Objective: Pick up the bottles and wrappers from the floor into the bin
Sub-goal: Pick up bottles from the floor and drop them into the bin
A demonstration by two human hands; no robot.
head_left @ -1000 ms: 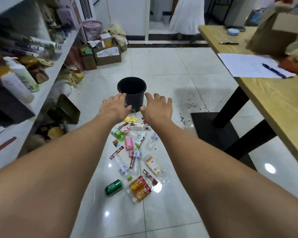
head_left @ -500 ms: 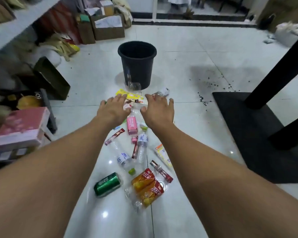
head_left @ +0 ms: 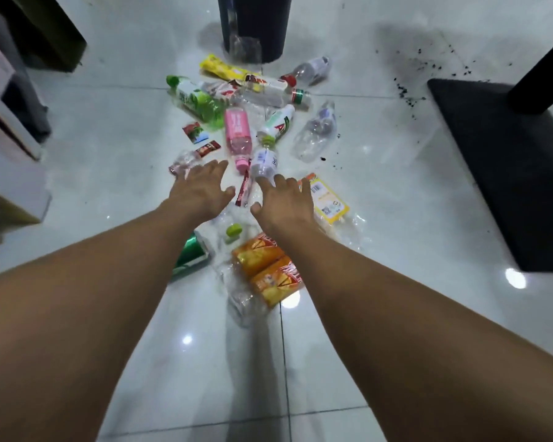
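Observation:
Several bottles and wrappers lie scattered on the white tiled floor. A pink bottle (head_left: 237, 132), a green-labelled bottle (head_left: 197, 100), a clear bottle (head_left: 316, 132) and a yellow wrapper (head_left: 224, 67) lie toward the black bin (head_left: 253, 27) at the top. Two orange-labelled bottles (head_left: 268, 269) and a green can (head_left: 190, 255) lie nearer me. My left hand (head_left: 200, 191) hovers with fingers spread over the pile's left side, next to a crumpled clear bottle (head_left: 182, 161). My right hand (head_left: 284, 202) is spread beside a small clear bottle (head_left: 264, 161) and a yellow-labelled packet (head_left: 329, 202). Both hands hold nothing.
A black table base (head_left: 505, 173) and leg (head_left: 543, 68) stand at the right. Boxes and shelf items (head_left: 4, 154) crowd the left edge. Dark crumbs (head_left: 409, 94) speckle the floor right of the bin.
The view has tilted down and closer to the floor. Both hands have dropped from near the bin toward the middle of the litter pile, still holding nothing.

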